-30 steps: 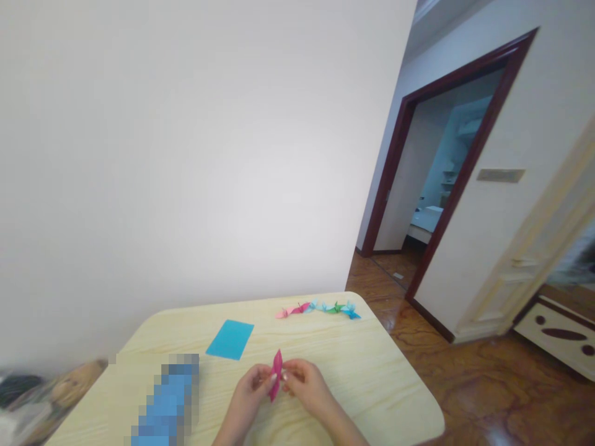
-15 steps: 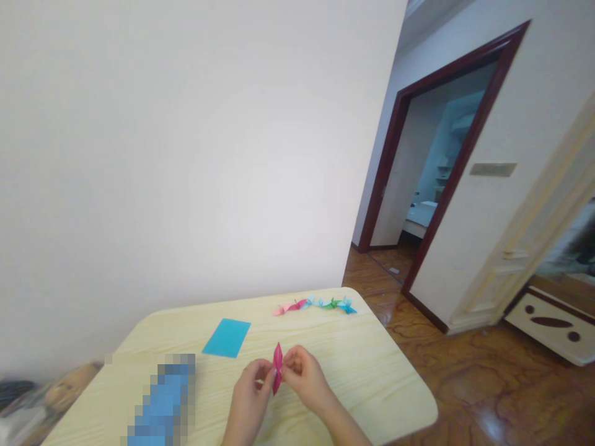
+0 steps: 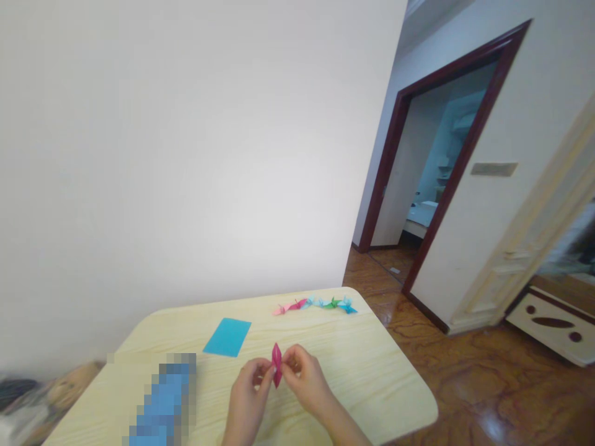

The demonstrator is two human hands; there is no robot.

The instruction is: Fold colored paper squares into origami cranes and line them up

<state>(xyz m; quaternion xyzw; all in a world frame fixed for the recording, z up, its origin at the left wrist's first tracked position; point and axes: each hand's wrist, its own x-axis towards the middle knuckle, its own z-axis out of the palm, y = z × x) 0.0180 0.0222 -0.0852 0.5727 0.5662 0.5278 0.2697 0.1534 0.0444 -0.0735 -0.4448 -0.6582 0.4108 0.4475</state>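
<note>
Both hands: fingertips pinching magenta origami piece.

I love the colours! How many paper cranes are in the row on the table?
5 along the far edge of the table: pink crane, dark pink crane, pale blue crane, green crane, blue crane. They overlap, so another could be hidden.

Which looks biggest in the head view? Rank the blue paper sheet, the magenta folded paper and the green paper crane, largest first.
1. The blue paper sheet
2. The magenta folded paper
3. The green paper crane

The crane lies farther from the camera, so its true size against the magenta paper is unsure.
</note>
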